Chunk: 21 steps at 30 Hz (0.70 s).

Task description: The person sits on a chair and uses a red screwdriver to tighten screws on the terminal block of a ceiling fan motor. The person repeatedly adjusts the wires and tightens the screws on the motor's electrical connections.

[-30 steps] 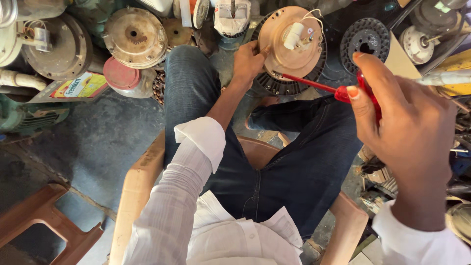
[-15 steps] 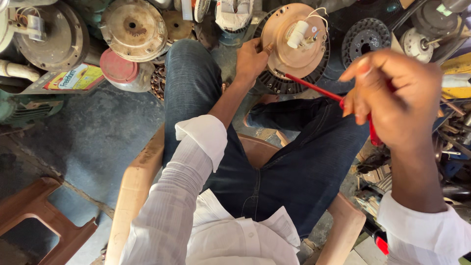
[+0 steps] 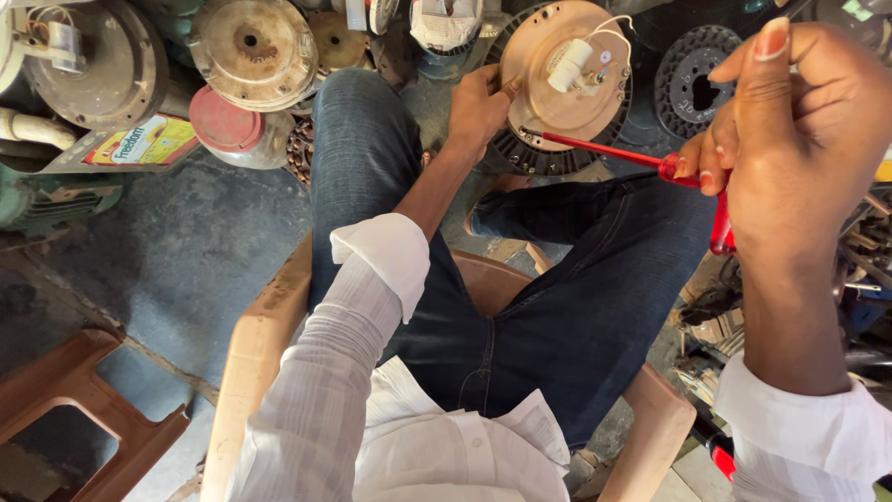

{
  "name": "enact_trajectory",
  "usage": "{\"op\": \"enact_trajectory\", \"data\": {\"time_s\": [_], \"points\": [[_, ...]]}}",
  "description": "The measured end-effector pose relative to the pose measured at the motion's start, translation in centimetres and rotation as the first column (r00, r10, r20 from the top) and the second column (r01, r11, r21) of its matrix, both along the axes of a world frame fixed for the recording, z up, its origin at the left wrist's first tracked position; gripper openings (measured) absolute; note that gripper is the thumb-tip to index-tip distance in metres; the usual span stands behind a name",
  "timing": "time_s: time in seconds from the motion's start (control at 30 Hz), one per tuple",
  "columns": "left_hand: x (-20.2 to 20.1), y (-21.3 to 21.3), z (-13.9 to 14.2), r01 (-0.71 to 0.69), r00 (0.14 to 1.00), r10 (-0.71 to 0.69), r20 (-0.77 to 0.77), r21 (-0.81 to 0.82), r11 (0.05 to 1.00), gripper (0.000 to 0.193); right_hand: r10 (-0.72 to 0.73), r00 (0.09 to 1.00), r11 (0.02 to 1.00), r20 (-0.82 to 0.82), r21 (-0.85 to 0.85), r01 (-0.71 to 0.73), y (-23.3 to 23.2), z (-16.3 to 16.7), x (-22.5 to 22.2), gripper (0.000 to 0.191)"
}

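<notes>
My left hand (image 3: 478, 107) grips the left rim of a round tan fan motor (image 3: 548, 102) that sits beyond my knees, with a white capacitor (image 3: 569, 63) and white wires on its face. My right hand (image 3: 799, 139), raised close to the camera, is closed on the handle of a red screwdriver (image 3: 604, 149). The screwdriver's shaft runs left and its tip rests at the lower edge of the motor. I am seated in jeans and a white shirt.
I sit on a brown plastic chair (image 3: 265, 335). A brown stool (image 3: 74, 409) stands at lower left. Old motor housings (image 3: 253, 42), a red-lidded tin (image 3: 228, 125), a yellow packet (image 3: 149, 144) and a black ribbed ring (image 3: 697, 74) crowd the floor ahead. Scrap parts (image 3: 715, 325) lie at right.
My right hand has risen slightly and turned on the screwdriver handle, with its tip staying at the motor. My left hand keeps hold of the motor's rim.
</notes>
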<state>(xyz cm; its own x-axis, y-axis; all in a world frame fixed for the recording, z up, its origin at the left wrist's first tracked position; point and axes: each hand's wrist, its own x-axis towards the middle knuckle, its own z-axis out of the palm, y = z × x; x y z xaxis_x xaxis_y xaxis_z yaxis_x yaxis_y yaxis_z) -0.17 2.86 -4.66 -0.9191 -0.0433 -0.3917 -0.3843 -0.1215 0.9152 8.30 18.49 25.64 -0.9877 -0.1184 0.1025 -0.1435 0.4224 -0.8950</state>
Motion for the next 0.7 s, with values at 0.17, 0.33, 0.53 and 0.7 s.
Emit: {"op": "enact_trajectory", "data": {"time_s": [0.17, 0.33, 0.53, 0.7], "points": [[0.0, -0.1, -0.1, 0.008, 1.000, -0.008, 0.025, 0.006, 1.000, 0.034, -0.041, 0.999, 0.998, 0.002, -0.052, 0.041, 0.0, -0.4, 0.3, 0.046], [-0.1, -0.1, -0.2, -0.004, 1.000, 0.004, -0.002, 0.055, 0.998, 0.033, -0.045, 0.999, 0.999, -0.030, -0.010, 0.044, -0.3, -0.5, 0.4, 0.044], [0.2, -0.2, -0.2, 0.000, 1.000, 0.000, -0.006, 0.047, 0.999, 0.032, -0.095, 0.995, 0.991, -0.016, -0.100, 0.093, 1.3, -1.6, 0.5, 0.043], [0.6, 0.1, -0.3, -0.052, 0.995, 0.035, 0.093, 0.190, 0.980, 0.034, -0.180, 0.983, 0.955, -0.032, -0.244, 0.167, 2.7, -2.5, 1.1, 0.038]]}}
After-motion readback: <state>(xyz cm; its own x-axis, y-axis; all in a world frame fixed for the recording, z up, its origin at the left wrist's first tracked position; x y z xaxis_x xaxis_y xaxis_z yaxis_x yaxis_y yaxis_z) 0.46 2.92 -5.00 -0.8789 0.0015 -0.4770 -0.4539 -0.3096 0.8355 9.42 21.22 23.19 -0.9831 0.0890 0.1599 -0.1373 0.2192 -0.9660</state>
